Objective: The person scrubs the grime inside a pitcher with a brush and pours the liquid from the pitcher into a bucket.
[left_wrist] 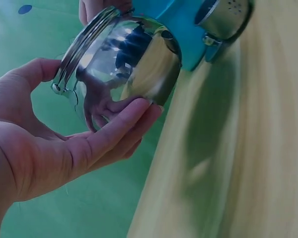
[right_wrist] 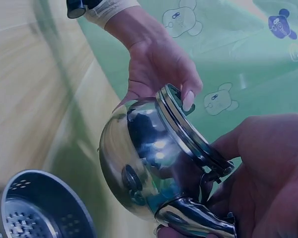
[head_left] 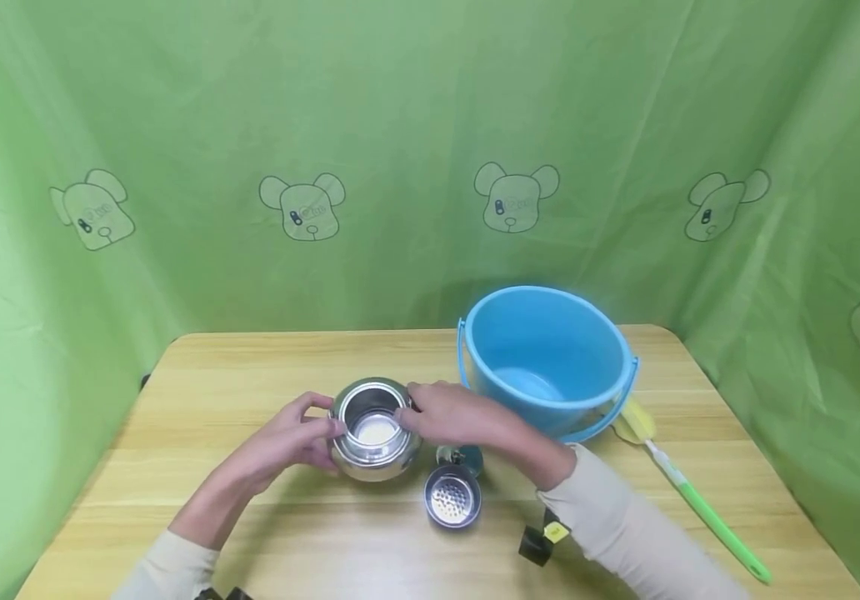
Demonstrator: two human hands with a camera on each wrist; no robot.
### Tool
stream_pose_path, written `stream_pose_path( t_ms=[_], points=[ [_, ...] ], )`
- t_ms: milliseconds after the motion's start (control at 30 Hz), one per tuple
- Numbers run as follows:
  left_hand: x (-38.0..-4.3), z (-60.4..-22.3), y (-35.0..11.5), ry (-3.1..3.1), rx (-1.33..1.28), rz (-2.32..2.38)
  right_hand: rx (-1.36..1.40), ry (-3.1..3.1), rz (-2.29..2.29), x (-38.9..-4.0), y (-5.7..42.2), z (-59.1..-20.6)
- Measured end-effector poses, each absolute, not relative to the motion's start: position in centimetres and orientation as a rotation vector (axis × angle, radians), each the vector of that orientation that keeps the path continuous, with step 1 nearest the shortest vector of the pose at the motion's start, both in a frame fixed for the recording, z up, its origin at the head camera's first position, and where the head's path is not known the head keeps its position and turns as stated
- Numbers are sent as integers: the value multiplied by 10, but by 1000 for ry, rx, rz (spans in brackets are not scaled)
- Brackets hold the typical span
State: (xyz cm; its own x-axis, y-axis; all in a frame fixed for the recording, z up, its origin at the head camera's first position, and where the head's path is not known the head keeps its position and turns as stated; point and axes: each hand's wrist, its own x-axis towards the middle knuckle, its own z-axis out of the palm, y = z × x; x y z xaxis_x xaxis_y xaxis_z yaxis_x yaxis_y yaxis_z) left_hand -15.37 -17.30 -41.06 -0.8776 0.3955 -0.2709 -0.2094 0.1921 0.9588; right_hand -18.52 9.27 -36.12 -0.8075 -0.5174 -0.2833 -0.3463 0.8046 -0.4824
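Both hands hold a shiny steel teapot [head_left: 373, 468], its lidless mouth turned up toward the head camera. My left hand [head_left: 287, 446] grips its left side, thumb at the rim and fingers along the rounded body [left_wrist: 154, 74]. On the other side, my right hand [head_left: 452, 412] has its thumb on the rim, with the fingers around the spout side [right_wrist: 193, 215]. Just right of the pot stands a steel strainer basket [head_left: 452, 500] with a perforated bottom. A small, partly hidden round piece with a green surface [head_left: 471, 459] lies behind the strainer.
A blue bucket [head_left: 535, 333] with a side handle stands at the back right, beyond my right forearm. Along the table's right side lies a brush with a yellow head [head_left: 634, 421] and green handle [head_left: 726, 533]. Green curtain [head_left: 400, 100] surrounds the wooden table [head_left: 250, 367].
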Motion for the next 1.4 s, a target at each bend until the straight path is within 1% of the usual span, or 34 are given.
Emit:
stream_pose_path(
  t_ms=[400,567,833,1033,1200,1400],
  points=[
    [-166,-376,-169,2027,203,1780,-657,2563,-625,-193,102,-318],
    [-175,-359,-156,2041,199,1796,-658,2510,-691,-205,112,-297],
    [-194,-328,-139,2080,215,1793,-562,2427,-731,-227,130,-263],
    [-210,-308,-124,2085,227,1803,-494,2403,-798,-240,146,-250],
    [-222,-292,-115,2099,282,1761,-513,2410,-816,-248,160,-240],
    [-237,-276,-108,2089,376,1716,-545,2434,-829,-249,175,-225]
  ],
)
